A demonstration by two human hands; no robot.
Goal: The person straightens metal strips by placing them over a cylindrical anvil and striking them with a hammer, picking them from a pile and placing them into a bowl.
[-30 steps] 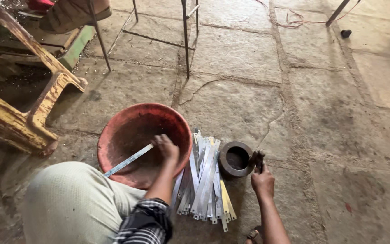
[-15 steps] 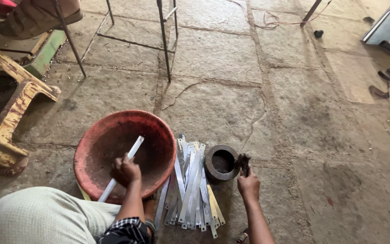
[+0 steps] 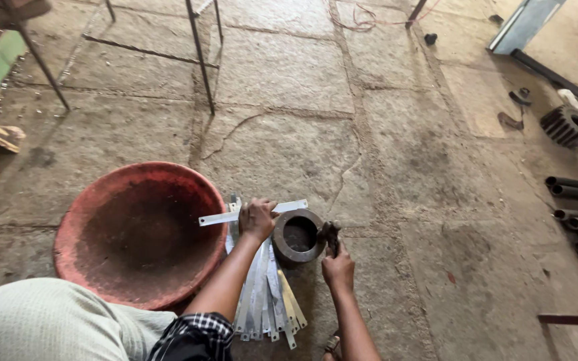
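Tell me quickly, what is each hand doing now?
Left hand: closed on a flat metal strip.
Right hand: closed on a dark tool.

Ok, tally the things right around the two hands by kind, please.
Red basin: 1
Metal ring: 1
Dark tool in right hand: 1
Strip held by left hand: 1
Loose strips on the floor: a pile, overlapped, cannot count
Total apart from the pile: 4

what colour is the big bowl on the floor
Faded reddish-orange bowl, dusty and dark inside; seen in the head view.
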